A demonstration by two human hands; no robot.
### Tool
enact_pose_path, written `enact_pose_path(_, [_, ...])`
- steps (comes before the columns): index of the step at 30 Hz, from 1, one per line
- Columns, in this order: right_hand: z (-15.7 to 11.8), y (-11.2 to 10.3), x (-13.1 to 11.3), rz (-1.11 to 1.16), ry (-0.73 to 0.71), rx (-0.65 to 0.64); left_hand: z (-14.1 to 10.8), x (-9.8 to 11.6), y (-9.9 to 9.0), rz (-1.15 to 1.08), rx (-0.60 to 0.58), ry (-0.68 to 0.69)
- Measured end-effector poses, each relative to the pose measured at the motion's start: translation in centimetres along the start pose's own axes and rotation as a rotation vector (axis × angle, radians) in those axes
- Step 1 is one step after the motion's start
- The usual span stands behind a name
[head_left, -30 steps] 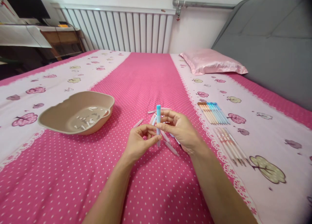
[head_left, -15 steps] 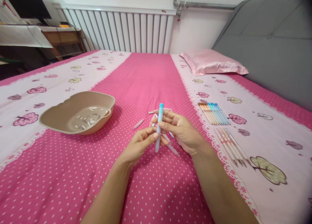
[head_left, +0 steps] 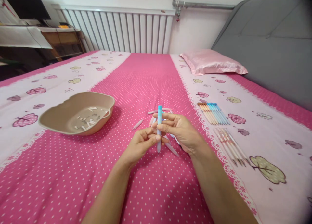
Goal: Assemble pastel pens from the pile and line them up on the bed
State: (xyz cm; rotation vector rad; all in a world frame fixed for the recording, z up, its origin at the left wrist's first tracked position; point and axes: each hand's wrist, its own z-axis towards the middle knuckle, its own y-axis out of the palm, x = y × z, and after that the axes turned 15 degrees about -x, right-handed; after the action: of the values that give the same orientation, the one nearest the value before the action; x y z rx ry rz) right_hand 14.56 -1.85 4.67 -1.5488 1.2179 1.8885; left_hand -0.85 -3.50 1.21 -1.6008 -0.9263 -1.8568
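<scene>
A pale blue pen (head_left: 159, 112) with a brighter blue end stands nearly upright between both hands, above the bed. My left hand (head_left: 143, 143) pinches its lower part between thumb and fingers. Higher up, the thumb and fingers of my right hand (head_left: 179, 128) close on the same pen. Behind and beneath the hands lie several loose pen parts, partly hidden; a pale pink piece (head_left: 172, 149) sticks out below my right hand, and another pink piece (head_left: 137, 124) rests apart on the left.
Left stands a beige basin (head_left: 60, 120) holding small white bits. To the right lie a row of orange and blue pens (head_left: 214, 113) and a row of whitish pens (head_left: 231, 146). A pink pillow (head_left: 214, 61) sits at the back right by the grey headboard (head_left: 273, 39).
The pen has turned from a slight tilt to nearly upright, its top shifting slightly left and down. Both hands keep hold of it.
</scene>
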Motion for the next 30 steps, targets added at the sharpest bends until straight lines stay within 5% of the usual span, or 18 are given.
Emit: enact_pose_path(30, [0.5,0.9,1.2,-0.081,0.006,0.074,0.6,-0.1,0.2,0.212,0.290,0.021])
